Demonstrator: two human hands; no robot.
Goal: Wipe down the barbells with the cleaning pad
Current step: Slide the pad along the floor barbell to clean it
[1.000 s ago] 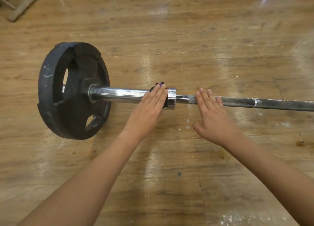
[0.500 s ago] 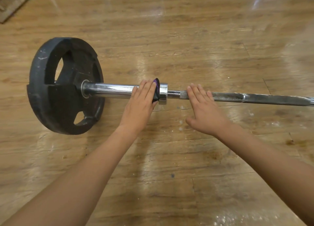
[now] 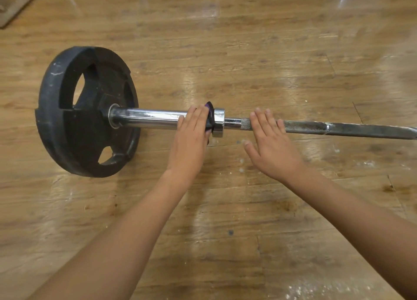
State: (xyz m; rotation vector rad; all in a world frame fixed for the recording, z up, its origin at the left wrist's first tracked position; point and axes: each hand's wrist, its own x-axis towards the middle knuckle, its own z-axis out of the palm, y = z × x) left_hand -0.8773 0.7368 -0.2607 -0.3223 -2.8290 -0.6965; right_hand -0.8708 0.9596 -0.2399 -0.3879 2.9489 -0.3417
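A: Wood-plank floor [image 3: 225, 243] nearest, flecked with white. What are the hands doing?

B: Both reach toward twelve o'clock. The left hand [image 3: 191, 139] lies flat with its fingers straight. It presses the cleaning pad [image 3: 209, 116] onto the chrome sleeve [image 3: 153, 118] of the barbell [image 3: 361, 130], right against the collar [image 3: 218, 122]. Nothing is clenched.

A: The pad itself?

B: Dark with a purple edge, mostly hidden under those fingers, showing at their three o'clock side.

A: And the right hand [image 3: 270, 148]?

B: Released too. Its straight fingers rest on the knurled section [image 3: 246, 123] just past the collar, with the thumb off the bar.

A: Farther out?

B: A black weight plate [image 3: 85, 112] stands on the sleeve at nine o'clock, and the bar runs off toward three. A wooden frame [image 3: 15, 4] sits far off at ten o'clock.
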